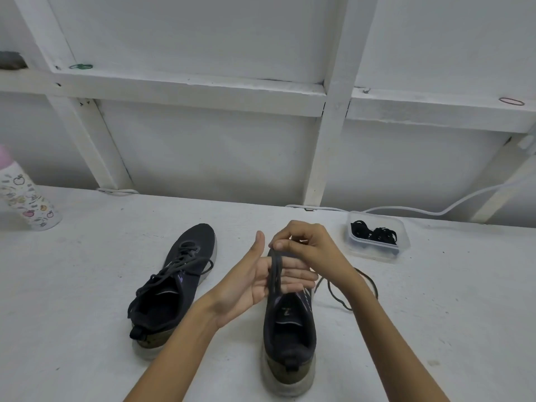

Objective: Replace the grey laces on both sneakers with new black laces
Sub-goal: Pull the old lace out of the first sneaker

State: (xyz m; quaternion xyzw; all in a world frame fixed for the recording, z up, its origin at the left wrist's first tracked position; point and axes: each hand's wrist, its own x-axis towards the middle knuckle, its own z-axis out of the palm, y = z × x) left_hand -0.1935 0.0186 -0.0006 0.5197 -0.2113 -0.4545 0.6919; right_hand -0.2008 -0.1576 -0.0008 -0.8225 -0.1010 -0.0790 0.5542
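While right hand (pixel 307 245) pinches one lace (pixel 275 274) round left hand (pixel 252 282): two sneakers (pixel 174 285) (pixel 290 329).

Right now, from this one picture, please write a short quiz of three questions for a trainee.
1. True or false: the left sneaker is still laced.
2. Where do the new black laces lie? A) in the clear plastic container B) in a drawer C) in a bag
3. Fill in: the right hand pinches the grey lace looped around the fingers of the ___ hand.
Key: 1 true; 2 A; 3 left hand.
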